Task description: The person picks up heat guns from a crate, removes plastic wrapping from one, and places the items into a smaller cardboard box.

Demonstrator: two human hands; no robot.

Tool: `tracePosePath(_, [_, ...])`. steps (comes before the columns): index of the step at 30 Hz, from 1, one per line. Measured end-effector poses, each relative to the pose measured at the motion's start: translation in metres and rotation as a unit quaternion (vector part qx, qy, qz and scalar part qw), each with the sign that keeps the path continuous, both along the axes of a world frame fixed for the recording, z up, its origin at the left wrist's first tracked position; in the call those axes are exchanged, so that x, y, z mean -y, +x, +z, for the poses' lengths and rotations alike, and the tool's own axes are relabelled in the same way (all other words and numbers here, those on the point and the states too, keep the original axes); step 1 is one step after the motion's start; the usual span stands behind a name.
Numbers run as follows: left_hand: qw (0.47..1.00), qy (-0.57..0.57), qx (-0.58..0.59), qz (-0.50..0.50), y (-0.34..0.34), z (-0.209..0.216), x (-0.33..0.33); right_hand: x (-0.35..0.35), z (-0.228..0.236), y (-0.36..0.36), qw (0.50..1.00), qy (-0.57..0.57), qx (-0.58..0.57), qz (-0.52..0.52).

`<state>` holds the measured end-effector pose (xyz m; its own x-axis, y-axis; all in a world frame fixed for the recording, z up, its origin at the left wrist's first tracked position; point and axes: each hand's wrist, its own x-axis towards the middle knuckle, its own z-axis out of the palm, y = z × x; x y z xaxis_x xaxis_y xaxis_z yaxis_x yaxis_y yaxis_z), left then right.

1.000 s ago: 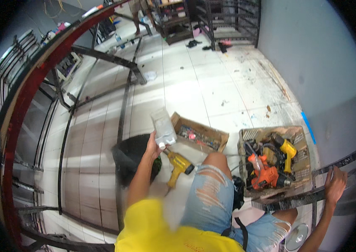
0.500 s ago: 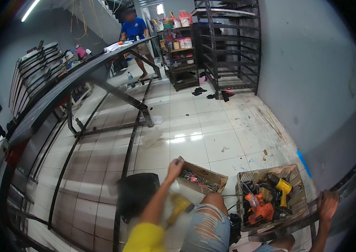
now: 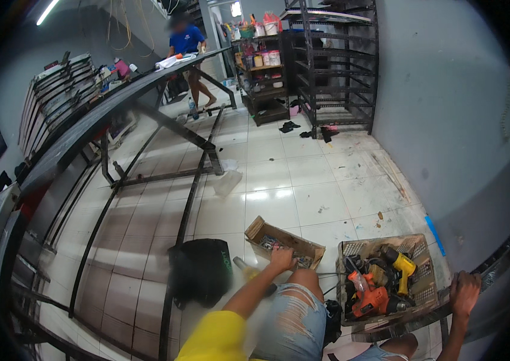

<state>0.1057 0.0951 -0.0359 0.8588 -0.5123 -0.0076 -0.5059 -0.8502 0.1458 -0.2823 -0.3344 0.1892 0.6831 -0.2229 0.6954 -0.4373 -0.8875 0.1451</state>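
Observation:
My left hand (image 3: 282, 259) reaches down into a small open wooden box (image 3: 256, 228) of loose screws and other small hardware (image 3: 272, 242). Its fingertips are hidden among the contents, so what they hold cannot be seen. My right hand (image 3: 466, 292) is closed over a dark metal bar (image 3: 393, 329) at the lower right. Between the hands stands a plastic crate (image 3: 428, 265) of power tools, among them a yellow-and-black drill (image 3: 407, 268) and an orange tool (image 3: 370, 302). Beside my left forearm lies a yellow tool (image 3: 246, 270), partly covered by the arm.
A black bag (image 3: 207, 268) lies on the tiled floor left of my arm. A long metal-framed table (image 3: 104, 99) runs along the left. Far off are a person in a blue shirt (image 3: 186, 40), a stocked shelf (image 3: 261, 84) and a tall black rack (image 3: 342, 75). A grey wall (image 3: 447, 120) bounds the right.
My left hand has let go of the wooden box's far left corner and moved right and nearer, into the box. My right hand stays on the bar.

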Motion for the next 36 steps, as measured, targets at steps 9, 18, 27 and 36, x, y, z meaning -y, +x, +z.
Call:
tracePosePath(9, [0.999,0.020,-0.049,0.010,-0.014,0.004,-0.007,-0.006,0.005,-0.001,1.000,-0.008,-0.009,0.007])
tracePosePath(18, [0.988,0.141,-0.034,-0.061,-0.003,0.007,0.001,-0.003,0.005,-0.002,1.000,-0.004,-0.002,0.016])
tracePosePath(27, [0.970,0.208,0.012,-0.128,0.011,-0.015,0.011,0.004,0.003,-0.003,0.999,0.003,-0.033,0.001])
tracePosePath(36, [0.965,0.206,0.022,-0.162,-0.014,-0.012,-0.015,-0.001,0.007,-0.001,1.000,-0.018,-0.022,0.009])
